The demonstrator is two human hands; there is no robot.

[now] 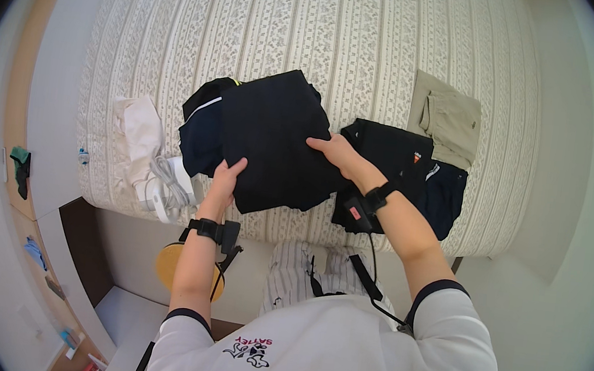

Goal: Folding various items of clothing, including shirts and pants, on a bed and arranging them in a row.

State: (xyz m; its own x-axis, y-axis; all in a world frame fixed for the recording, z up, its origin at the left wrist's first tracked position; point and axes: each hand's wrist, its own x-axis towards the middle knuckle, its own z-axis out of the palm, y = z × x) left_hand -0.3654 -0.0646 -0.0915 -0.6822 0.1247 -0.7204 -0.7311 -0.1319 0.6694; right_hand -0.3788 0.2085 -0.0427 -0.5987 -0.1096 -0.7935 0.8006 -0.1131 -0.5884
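A folded black garment (280,139) is held up over the bed by both hands. My left hand (226,179) grips its lower left edge, thumb on top. At its right edge, my right hand (337,154) pinches the cloth, also with the thumb uppermost. The fingers under the cloth are hidden. Partly covered by it on the left lies a dark navy garment with a white stripe (200,135). To the right, near my right wrist, a folded black garment with a small orange mark (390,149) rests on the bed, beside folded navy clothing (444,201).
The bed (322,22) has a patterned, striped cover. Folded beige trousers (452,121) lie at the right. On the left are a white cloth (140,127), a white appliance with a coiled grey cord (168,189) and a small bottle (83,156). A round yellow seat (170,267) stands below.
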